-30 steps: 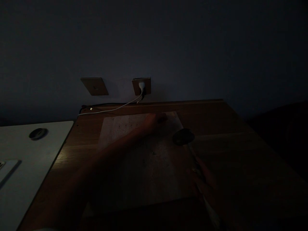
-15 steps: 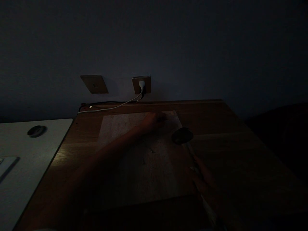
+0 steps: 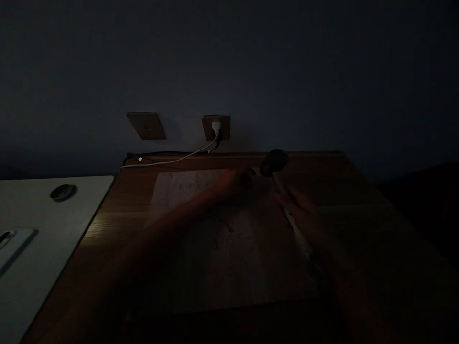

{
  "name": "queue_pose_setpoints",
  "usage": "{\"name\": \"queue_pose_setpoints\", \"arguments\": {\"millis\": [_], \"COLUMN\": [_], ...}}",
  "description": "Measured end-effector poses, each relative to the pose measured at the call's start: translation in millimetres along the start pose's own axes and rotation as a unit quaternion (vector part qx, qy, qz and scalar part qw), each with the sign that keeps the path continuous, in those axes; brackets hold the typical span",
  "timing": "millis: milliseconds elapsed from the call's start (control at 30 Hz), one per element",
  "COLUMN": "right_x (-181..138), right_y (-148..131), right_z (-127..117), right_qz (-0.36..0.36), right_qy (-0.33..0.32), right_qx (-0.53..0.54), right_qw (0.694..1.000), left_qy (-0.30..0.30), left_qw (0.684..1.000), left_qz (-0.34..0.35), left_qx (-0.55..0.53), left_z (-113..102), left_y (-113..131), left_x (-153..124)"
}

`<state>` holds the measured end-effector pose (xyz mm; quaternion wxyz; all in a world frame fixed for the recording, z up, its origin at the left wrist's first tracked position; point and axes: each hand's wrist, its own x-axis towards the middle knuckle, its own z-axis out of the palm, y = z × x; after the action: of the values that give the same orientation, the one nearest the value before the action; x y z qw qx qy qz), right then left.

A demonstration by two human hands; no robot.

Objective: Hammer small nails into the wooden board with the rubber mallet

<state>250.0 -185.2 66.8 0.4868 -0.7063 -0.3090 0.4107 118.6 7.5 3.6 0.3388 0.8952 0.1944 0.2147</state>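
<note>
The right hand point(image 3: 299, 208) has its fingers wrapped around the pale handle of a dark, round-headed mallet point(image 3: 274, 162), whose head is raised near the tabletop's far edge. The left hand point(image 3: 229, 184) is over the far part of a pale, rectangular wooden board point(image 3: 247, 272); in this gloom I cannot tell whether its fingers grip anything. Small, thin metal pieces point(image 3: 229, 228) lie mid-board. The board rests on the brown wooden tabletop point(image 3: 124, 200), and a thin white cable point(image 3: 172, 162) runs along the far left corner.

Brownish square wall plate point(image 3: 147, 126), upper left: no lettering readable.
Dark-headed mallet with pale handle point(image 3: 274, 163), right of centre: no brand readable.
Pale rectangular board point(image 3: 233, 272), lower centre: no numbers or signs readable.
</note>
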Motion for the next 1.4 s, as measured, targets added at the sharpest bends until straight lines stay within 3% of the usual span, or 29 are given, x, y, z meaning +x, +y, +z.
{"name": "queue_pose_setpoints", "arguments": {"millis": [300,600,1133,1267,1333,1400], "right_x": [-9.4,-17.2,-17.7,-13.9,-11.7,-10.9], "right_y": [14.8,13.6,15.4,19.9,22.9,23.9], "right_z": [7.3,12.7,13.8,11.3,9.3,7.9], "right_qz": [0.033,0.039,0.019,0.022,0.021,0.022], "right_qy": [-0.021,-0.036,-0.032,-0.036,-0.035,-0.029], "right_qx": [0.048,0.05,0.042,0.045,0.058,0.064], "right_qw": [0.998,0.997,0.998,0.998,0.997,0.997], "left_qy": [-0.01,-0.003,-0.005,-0.006,-0.006,-0.052], "left_qw": [0.999,0.998,0.999,1.0,0.998,0.988], "left_qz": [-0.039,-0.01,-0.025,0.002,0.041,0.112], "left_qx": [-0.018,-0.066,-0.028,-0.002,0.044,0.094], "left_z": [-4.5,-0.2,-0.9,-16.9,-34.6,-52.8], "left_y": [6.3,0.3,1.6,6.3,18.4,37.5], "left_x": [2.2,1.7,2.5,1.2,-10.5,-32.1]}}
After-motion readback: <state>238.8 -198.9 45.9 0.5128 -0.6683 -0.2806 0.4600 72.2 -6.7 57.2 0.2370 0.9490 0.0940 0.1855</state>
